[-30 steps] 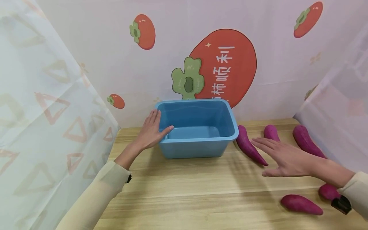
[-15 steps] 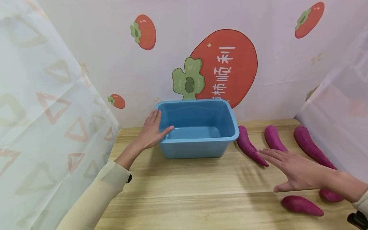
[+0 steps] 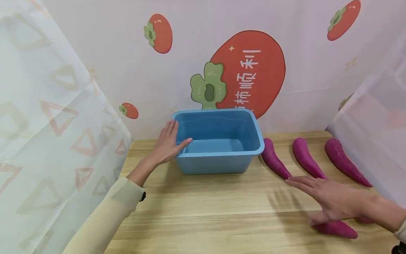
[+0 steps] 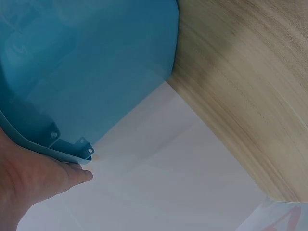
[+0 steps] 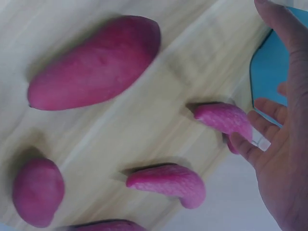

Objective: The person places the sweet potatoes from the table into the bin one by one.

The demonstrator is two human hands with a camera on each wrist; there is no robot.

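Note:
My left hand (image 3: pixel 166 144) rests on the left rim of a blue plastic tub (image 3: pixel 214 164), fingers and thumb extended. The left wrist view shows that hand (image 4: pixel 33 178) against the tub's rim. With fingers spread, my right hand (image 3: pixel 337 197) hovers over the right side of the table and holds nothing. Just below its thumb lies a purple sweet potato (image 3: pixel 339 229), partly covered by the hand in the head view but whole in the right wrist view, as the large sweet potato (image 5: pixel 98 67). The forearm mostly hides another sweet potato (image 3: pixel 363 220).
Three more sweet potatoes lie farther back: one by the tub's right side (image 3: pixel 275 160), one in the middle (image 3: pixel 307 158) and one near the right wall sheet (image 3: pixel 345 162). A printed sheet (image 3: pixel 304 63) hangs behind the wooden table (image 3: pixel 203 204).
My right hand has moved down and toward the near right, from beside the back sweet potatoes to over the front one. The left hand and the tub stay in place.

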